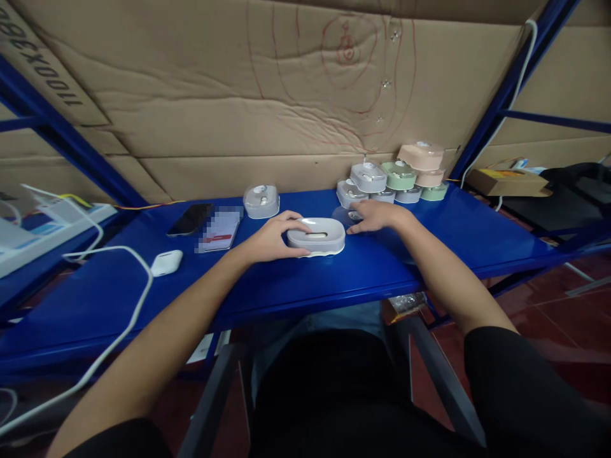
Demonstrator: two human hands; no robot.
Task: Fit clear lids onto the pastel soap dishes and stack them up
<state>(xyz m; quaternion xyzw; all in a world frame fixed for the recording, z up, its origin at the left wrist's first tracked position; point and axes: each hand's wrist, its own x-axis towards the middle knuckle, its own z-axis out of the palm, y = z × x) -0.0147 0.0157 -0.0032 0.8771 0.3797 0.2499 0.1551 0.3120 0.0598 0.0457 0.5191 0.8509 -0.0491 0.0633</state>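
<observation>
Steadying a grey oval box [331, 243] with a slot in its top, the person's left hand [273, 240] has its fingers curled over the upper face and the thumb along the near side. The box sits near the middle of a blue tabletop [305, 286]. Just to its right, the right hand [378, 215] has its fingers and thumb spread apart around a clear piece [342, 216]; it is blurred, and I cannot tell whether they have hold of it

Close behind the right hand, a stack of lidded containers [400, 177] in grey, green and peach fills the back of the tabletop, three levels high. A single grey container with a clear lid [261, 202] stands apart, behind the left hand. Further left lie a dark phone [191, 219], a second phone with a lit screen [222, 230] and a small white case [167, 263]. A white cable [136, 305] loops across the left end, passing right beside that case. Upright cardboard [191, 83], marked with red lines, closes off the back between slanting blue bars [67, 141]
</observation>
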